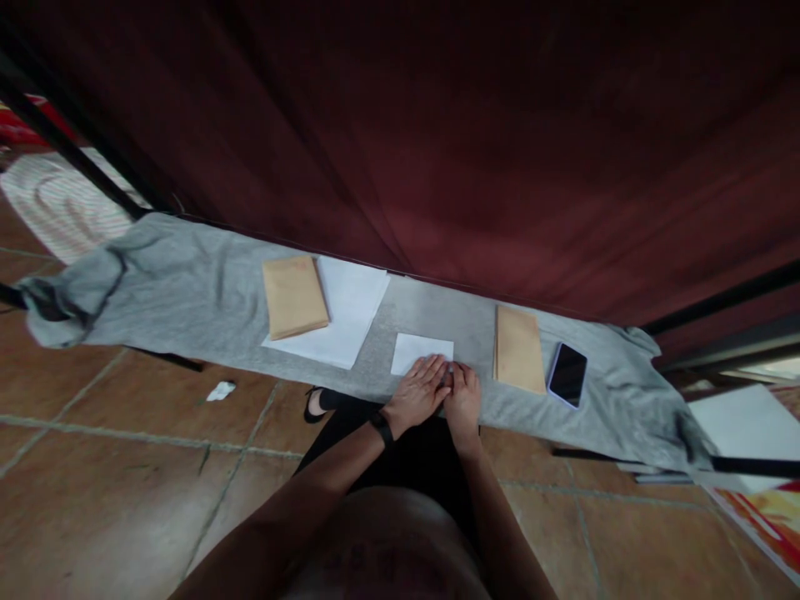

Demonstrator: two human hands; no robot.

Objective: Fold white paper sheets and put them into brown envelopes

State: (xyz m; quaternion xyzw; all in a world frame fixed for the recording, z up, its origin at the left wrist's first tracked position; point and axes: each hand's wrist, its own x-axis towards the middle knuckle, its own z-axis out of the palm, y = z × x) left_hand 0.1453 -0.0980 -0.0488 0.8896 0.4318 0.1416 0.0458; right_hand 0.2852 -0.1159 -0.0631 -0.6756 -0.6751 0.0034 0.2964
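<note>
A small folded piece of white paper (420, 347) lies on the grey cloth (431, 304) in front of me. My left hand (420, 387), a dark band at its wrist, rests flat over the paper's near part with fingers stretched out. Close against it, my right hand (463, 398) has its fingers curled at the paper's right corner. Both hands hide that near right part, so the exact grip is partly covered. To the left, a stack of brown envelopes (295, 296) sits on larger white sheets (350, 304). More brown envelopes (520, 348) lie right of my hands.
A phone (567, 375) in a pale purple case lies right of the envelopes. Behind the cloth-covered narrow surface hangs a dark red curtain (437, 167). Black metal bars (737, 296) flank both ends. A white scrap (221, 391) lies on the tiled floor (143, 483).
</note>
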